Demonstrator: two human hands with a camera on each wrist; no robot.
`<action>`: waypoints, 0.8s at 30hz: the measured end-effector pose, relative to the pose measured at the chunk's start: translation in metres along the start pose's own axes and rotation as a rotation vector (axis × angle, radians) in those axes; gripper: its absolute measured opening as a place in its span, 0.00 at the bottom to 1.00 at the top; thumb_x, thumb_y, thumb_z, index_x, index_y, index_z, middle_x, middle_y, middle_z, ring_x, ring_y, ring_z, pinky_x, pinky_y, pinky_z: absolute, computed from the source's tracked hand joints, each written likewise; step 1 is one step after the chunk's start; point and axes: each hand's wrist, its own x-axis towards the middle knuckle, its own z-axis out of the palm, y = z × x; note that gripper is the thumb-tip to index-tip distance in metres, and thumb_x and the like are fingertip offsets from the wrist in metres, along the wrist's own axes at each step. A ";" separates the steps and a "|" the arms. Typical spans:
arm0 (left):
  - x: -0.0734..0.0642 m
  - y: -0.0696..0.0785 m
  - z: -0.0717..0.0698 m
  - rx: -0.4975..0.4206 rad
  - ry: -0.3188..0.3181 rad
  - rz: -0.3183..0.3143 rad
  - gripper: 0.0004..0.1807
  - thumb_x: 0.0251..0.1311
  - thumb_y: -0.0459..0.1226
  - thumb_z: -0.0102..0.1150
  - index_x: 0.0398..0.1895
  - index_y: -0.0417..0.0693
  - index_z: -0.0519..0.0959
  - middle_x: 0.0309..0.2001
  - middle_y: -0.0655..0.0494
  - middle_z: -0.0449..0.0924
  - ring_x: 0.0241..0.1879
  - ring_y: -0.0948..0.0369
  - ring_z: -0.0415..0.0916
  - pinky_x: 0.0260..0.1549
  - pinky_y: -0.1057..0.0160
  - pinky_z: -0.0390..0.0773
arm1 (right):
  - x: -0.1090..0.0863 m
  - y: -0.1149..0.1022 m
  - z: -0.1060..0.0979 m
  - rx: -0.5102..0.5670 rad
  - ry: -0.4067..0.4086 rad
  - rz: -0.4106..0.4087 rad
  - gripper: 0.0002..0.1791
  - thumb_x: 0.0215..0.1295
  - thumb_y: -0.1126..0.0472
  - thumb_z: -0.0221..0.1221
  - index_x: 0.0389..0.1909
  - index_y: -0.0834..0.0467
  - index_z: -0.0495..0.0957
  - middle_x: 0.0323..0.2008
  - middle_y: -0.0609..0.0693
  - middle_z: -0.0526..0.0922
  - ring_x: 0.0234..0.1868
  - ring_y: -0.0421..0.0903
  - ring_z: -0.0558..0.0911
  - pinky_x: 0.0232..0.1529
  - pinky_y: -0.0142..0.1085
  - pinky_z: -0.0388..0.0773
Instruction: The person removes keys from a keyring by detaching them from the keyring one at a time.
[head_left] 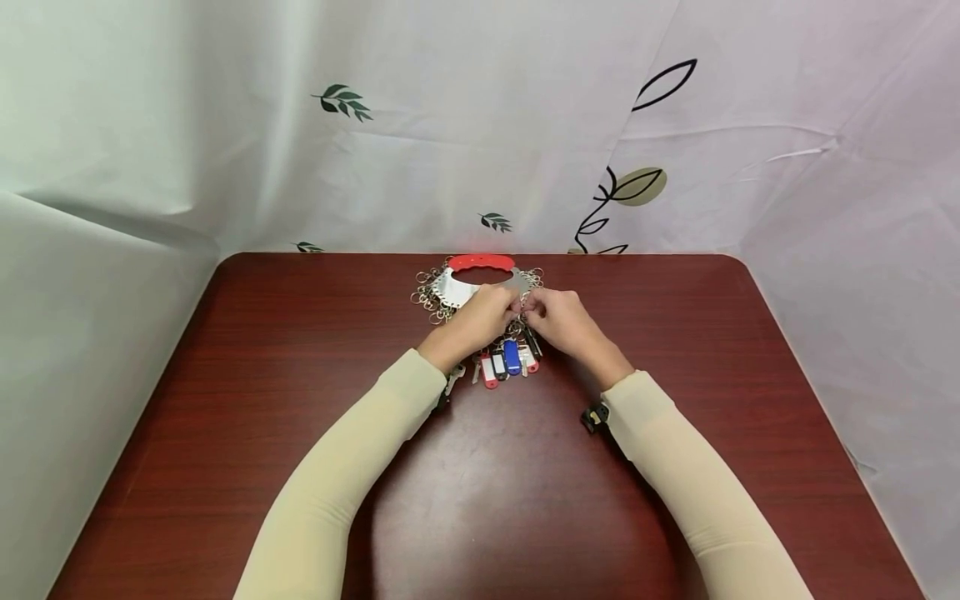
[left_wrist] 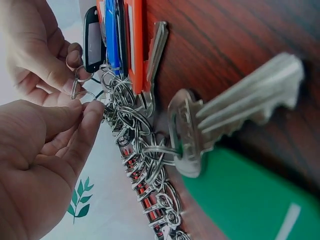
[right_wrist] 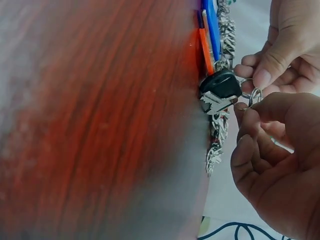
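A silver metal key holder plate [head_left: 454,292] with a red handle [head_left: 482,262] lies at the table's far edge, small rings hanging all along its rim. Over its near right side my left hand [head_left: 486,310] and right hand [head_left: 564,318] meet fingertip to fingertip. Between them is a silver key ring [right_wrist: 255,96], pinched by my right thumb and fingers. My left fingers pinch a thin ring [left_wrist: 89,94] linked close to it. Right beside the fingertips hangs a black-headed key [right_wrist: 221,84]. A black-framed tag [left_wrist: 93,41] hangs near the right hand in the left wrist view.
Below the hands lie a blue key tag [head_left: 512,357], a red tag [head_left: 489,371] and several keys. A silver key [left_wrist: 240,102] and green tag [left_wrist: 245,195] hang near the left wrist. White patterned cloth [head_left: 480,125] stands behind the brown table [head_left: 300,333].
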 end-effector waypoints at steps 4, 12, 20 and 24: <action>-0.001 0.002 0.000 -0.009 0.015 0.003 0.05 0.67 0.27 0.60 0.33 0.41 0.82 0.34 0.50 0.85 0.36 0.57 0.82 0.39 0.62 0.81 | 0.001 0.000 -0.001 0.030 -0.033 0.028 0.07 0.64 0.68 0.60 0.39 0.58 0.84 0.28 0.50 0.83 0.29 0.45 0.78 0.35 0.38 0.75; -0.002 0.003 0.002 -0.016 0.026 0.000 0.05 0.66 0.25 0.59 0.35 0.39 0.83 0.36 0.49 0.86 0.40 0.56 0.83 0.42 0.61 0.82 | 0.002 0.000 -0.006 -0.062 -0.116 -0.064 0.05 0.69 0.66 0.60 0.42 0.58 0.83 0.33 0.51 0.85 0.33 0.47 0.79 0.40 0.43 0.79; -0.002 0.002 0.004 -0.018 0.043 0.000 0.06 0.65 0.24 0.58 0.34 0.40 0.82 0.35 0.49 0.85 0.39 0.56 0.82 0.41 0.61 0.82 | 0.005 0.001 -0.007 -0.109 -0.073 -0.142 0.05 0.66 0.65 0.63 0.38 0.59 0.86 0.33 0.52 0.89 0.35 0.49 0.85 0.42 0.46 0.83; -0.002 0.002 0.004 -0.020 0.056 -0.008 0.07 0.64 0.24 0.57 0.34 0.41 0.82 0.34 0.50 0.84 0.38 0.57 0.81 0.40 0.61 0.81 | 0.005 -0.001 -0.008 -0.098 -0.051 -0.133 0.05 0.64 0.65 0.63 0.36 0.59 0.87 0.31 0.51 0.89 0.34 0.48 0.85 0.41 0.46 0.83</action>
